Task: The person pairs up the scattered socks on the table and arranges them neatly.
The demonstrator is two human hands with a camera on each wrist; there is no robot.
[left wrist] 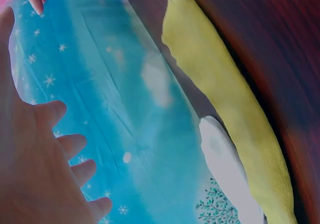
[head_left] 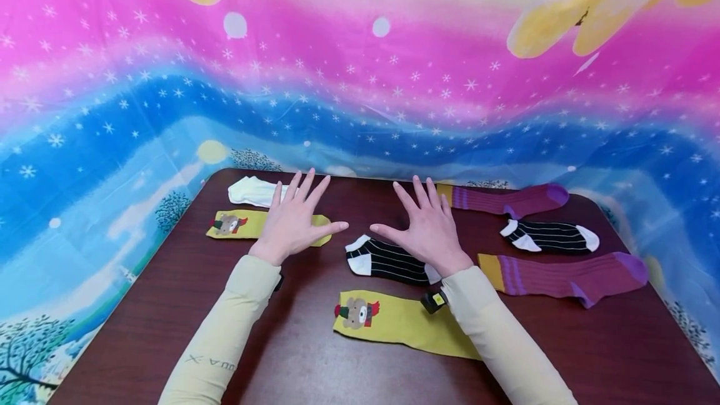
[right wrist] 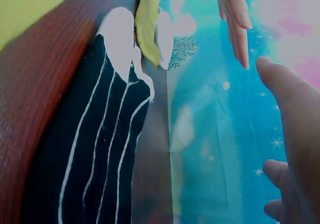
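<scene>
Place: A makeshift tabletop filming corner, seen from my remote post; whether it sits in a home, an office or a studio, I cannot tell.
Tabletop (head_left: 304, 342): Dark red-brown wood grain with rounded far corners, socks (head_left: 402, 327) laid flat across it.
Backdrop cloth (head_left: 337, 105): A creased winter print in pink and blue, strewn with snowflakes and trees, lines the far edge and both sides, screening whatever lies beyond.
Wrist camera (head_left: 434, 302): A small black unit at the cuff of a cream sleeve (head_left: 489, 305) marks a recording set-up.
</scene>
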